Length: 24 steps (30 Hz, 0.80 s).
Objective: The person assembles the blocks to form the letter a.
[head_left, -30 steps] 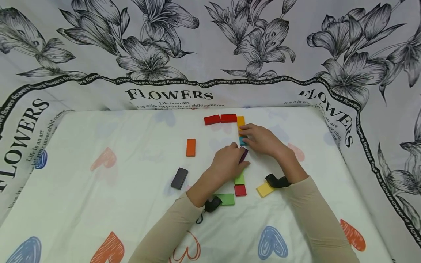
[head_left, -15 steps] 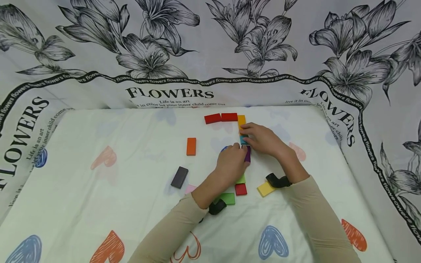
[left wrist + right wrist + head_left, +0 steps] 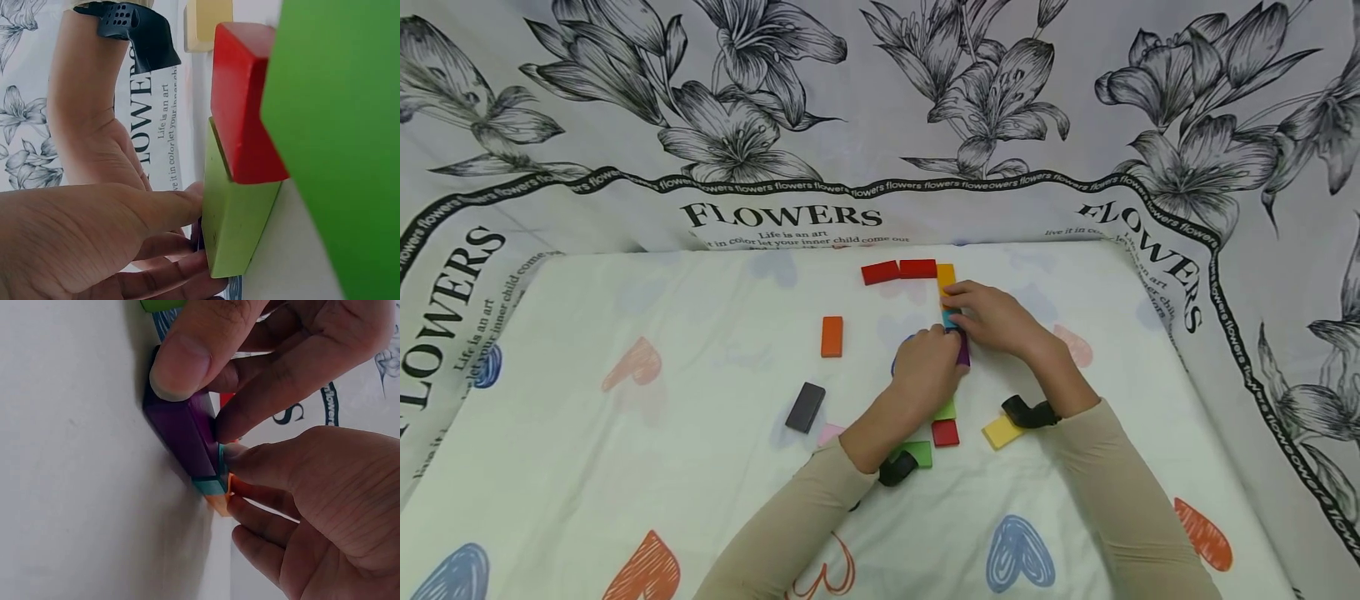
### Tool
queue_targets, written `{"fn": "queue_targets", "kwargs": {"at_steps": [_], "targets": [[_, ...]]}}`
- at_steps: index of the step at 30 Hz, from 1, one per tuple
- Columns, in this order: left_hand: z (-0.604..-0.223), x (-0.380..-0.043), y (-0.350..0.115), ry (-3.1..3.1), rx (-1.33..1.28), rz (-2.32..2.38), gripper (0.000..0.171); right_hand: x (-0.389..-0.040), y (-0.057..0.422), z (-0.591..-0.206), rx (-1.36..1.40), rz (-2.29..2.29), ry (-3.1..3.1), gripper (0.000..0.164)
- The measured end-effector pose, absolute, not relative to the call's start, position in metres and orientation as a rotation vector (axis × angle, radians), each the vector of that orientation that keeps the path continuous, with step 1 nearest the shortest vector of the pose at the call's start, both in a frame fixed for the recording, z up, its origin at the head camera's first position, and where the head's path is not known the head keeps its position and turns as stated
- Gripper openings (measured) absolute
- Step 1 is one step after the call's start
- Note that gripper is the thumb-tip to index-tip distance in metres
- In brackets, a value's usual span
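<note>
My left hand (image 3: 927,364) pinches a purple block (image 3: 181,431) between thumb and fingers, and its end meets a teal block (image 3: 210,485). My right hand (image 3: 996,315) has its thumb against the teal block and its fingers at an orange-yellow block (image 3: 946,277), which continues the line upward. Two red blocks, one of them a flat red block (image 3: 917,268), lead off to the left from its top. Below the left hand lie a lime-green block (image 3: 234,219), a smaller red block (image 3: 945,432) and a green block (image 3: 922,454). The left hand partly covers the purple block in the head view.
An orange block (image 3: 832,337) and a dark grey block (image 3: 806,407) lie to the left. Beside the left forearm a pink block (image 3: 830,433) is partly hidden. A yellow block (image 3: 1002,432) lies under the right wrist's camera. A white cloth (image 3: 580,417) with printed hearts covers the surface.
The left hand has turned the tilted purple block straight and moved it up against the teal block. The right hand has stayed in place.
</note>
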<state>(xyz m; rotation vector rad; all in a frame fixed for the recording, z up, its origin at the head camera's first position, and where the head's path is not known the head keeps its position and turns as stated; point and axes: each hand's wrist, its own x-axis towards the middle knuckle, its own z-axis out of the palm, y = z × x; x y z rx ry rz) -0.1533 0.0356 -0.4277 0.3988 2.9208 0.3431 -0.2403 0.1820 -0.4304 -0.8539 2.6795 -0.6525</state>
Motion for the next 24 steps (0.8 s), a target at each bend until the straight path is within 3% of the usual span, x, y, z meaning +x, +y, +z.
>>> {"fn": "queue_targets", "kwargs": {"at_steps": [14, 24], "targets": [[-0.428, -0.158, 0.033, 2.915, 0.424, 0.387, 0.051, -0.24, 0.181, -0.428, -0.858, -0.641, 2.682, 0.04], [-0.422, -0.153, 0.001, 2.918, 0.434, 0.507, 0.048, -0.239, 0.181, -0.429, -0.849, -0.637, 2.687, 0.04]]}}
